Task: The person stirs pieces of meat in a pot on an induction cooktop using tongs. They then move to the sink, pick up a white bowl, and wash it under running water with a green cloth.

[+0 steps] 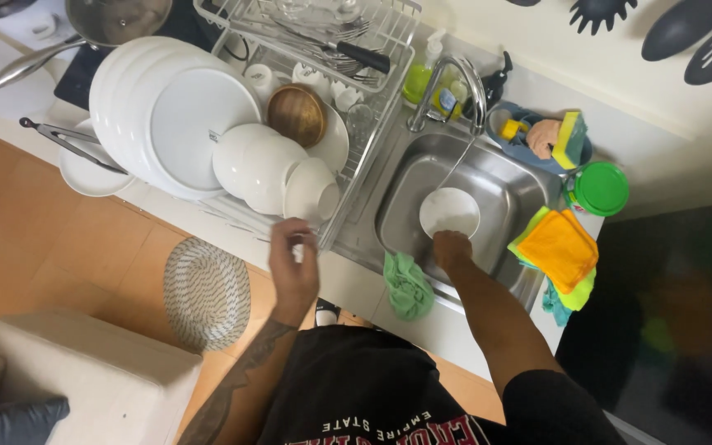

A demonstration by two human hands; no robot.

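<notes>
1. A small white plate [449,212] is being held at its near rim by the right hand [452,249], inside the steel sink [514,191] and below the curved tap [453,89].
2. The fingers of that hand are being kept closed on the plate's edge.
3. The left hand [293,259] is being held at the front edge of the wire dish rack [372,132], just beside a white bowl [311,190]; its fingers are being curled in loosely, and whether anything is being gripped cannot be told.
4. More white bowls [250,165], a stack of large white plates [162,111] and a wooden bowl [297,114] are being kept in the rack.
5. A green cloth [408,287] is being left draped over the sink's front edge, between the two arms.
6. Orange and yellow cloths [560,251] are being left piled to the right of the sink, near a green lid [601,189].
7. A striped woven hat [206,292] is being left on the floor beneath the counter.
</notes>
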